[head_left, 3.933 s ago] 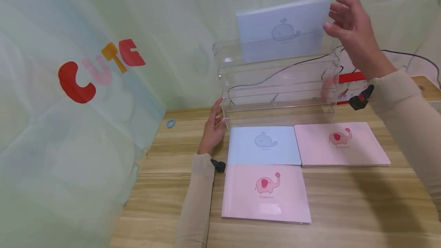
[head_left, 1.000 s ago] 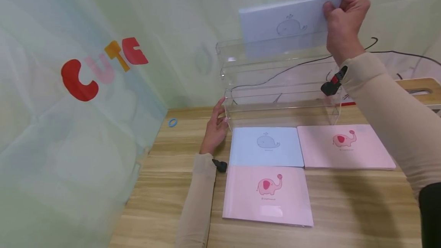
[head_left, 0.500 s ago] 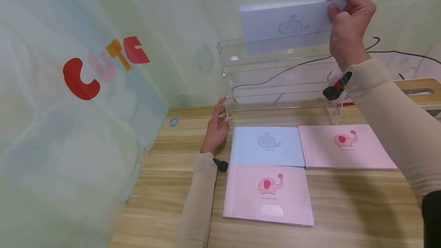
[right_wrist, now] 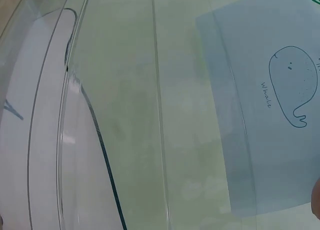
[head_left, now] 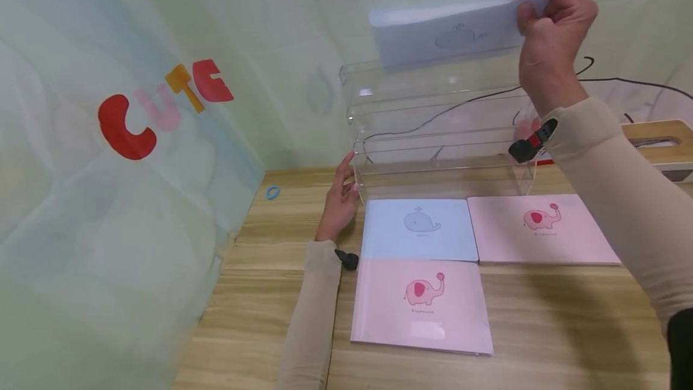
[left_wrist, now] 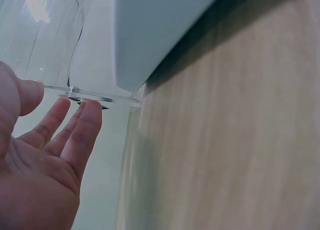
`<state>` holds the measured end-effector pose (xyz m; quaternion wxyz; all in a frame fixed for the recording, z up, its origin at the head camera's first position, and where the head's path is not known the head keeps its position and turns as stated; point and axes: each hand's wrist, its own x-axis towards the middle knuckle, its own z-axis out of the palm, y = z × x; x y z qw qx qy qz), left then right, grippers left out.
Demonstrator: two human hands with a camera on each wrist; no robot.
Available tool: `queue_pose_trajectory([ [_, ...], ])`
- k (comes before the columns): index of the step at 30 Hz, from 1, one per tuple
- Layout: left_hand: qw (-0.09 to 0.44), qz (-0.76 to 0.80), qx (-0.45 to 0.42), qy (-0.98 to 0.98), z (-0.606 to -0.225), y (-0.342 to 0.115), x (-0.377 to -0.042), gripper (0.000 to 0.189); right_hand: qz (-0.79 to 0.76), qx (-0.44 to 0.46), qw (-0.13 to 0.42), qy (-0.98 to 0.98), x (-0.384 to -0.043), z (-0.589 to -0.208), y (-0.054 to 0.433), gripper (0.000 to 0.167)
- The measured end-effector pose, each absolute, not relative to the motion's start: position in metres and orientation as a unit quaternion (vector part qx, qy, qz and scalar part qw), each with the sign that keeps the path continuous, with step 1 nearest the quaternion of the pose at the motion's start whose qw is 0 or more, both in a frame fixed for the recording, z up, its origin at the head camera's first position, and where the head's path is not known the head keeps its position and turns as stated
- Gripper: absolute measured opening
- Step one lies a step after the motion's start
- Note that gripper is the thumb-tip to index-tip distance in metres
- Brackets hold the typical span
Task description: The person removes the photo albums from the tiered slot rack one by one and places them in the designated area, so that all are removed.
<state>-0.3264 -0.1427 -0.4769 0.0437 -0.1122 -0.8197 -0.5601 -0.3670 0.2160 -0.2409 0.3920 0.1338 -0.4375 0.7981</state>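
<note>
My right hand [head_left: 557, 41] pinches the upper right corner of a light blue whale booklet [head_left: 406, 38], thumb in front. The booklet tilts at the top tier of a clear acrylic rack [head_left: 433, 168], its lower edge behind the front panel. In the right wrist view, the drawing and the word "Whale" show on the booklet [right_wrist: 255, 140], with only a bit of a finger [right_wrist: 316, 205] at the edge. My left hand [head_left: 337, 212] touches the rack's lower left side; in the left wrist view its extended fingers [left_wrist: 85, 132] meet the clear edge, thumb apart.
Before the rack lie another blue whale booklet [head_left: 419, 245] and two pink elephant booklets, one at right [head_left: 503, 242] and one nearer [head_left: 373, 318]. A blue ring [head_left: 272, 192] lies at left. A wood-topped box [head_left: 657, 131] and black cable [head_left: 617, 79] are at right.
My right hand, earlier beside the booklet with fingers apart, now grips its corner. The booklet has risen in the top tier and tipped. My left hand stays at the rack's side.
</note>
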Motion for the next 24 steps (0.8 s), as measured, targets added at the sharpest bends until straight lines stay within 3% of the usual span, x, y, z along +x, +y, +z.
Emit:
queue_pose_trajectory([
  [17,0.061,-0.543,-0.135,-0.827,-0.484,-0.147,-0.333,0.085,0.747,0.189,0.448,-0.454,-0.347,-0.244,0.216,0.039],
  [24,0.059,-0.543,-0.134,-0.827,-0.484,-0.146,-0.334,0.083,0.775,0.114,0.416,-0.461,-0.329,-0.231,0.215,0.038],
])
